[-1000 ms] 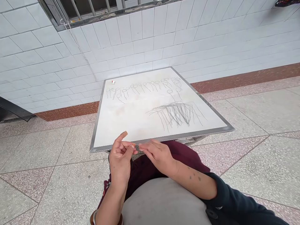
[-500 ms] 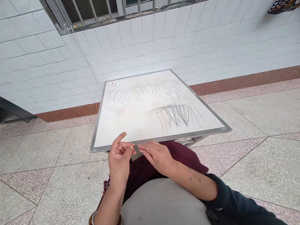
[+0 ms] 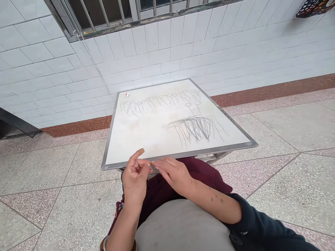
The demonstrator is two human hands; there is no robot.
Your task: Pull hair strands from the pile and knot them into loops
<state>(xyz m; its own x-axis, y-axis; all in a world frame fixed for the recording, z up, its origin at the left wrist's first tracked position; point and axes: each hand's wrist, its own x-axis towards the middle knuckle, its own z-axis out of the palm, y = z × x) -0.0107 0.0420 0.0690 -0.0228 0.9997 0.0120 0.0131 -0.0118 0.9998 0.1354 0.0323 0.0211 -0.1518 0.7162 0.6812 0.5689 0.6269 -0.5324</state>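
My left hand (image 3: 135,179) is at the near edge of the white-topped table (image 3: 136,139), thumb and a finger pinched together. An orange patch shows at that pinch, and a tan band wraps the tip of a raised finger. Just to the right, my right hand (image 3: 178,174) has its fingertips pressed together, almost touching the left ones. Whatever is between the fingertips is too small to make out. On the tabletop lies a loose bundle of thin dark strands (image 3: 197,127). Behind it, several strands with looped ends (image 3: 162,99) form a row.
A small red-and-white object (image 3: 127,94) lies at the table's far left corner. Behind the table stands a white tiled wall (image 3: 157,52) with a barred window (image 3: 117,14). Speckled floor (image 3: 282,129) surrounds the table. A patterned cloth item (image 3: 311,8) hangs at upper right.
My left hand has shifted slightly right, and the fingertips of both hands are closer together. The strands on the table have not moved.
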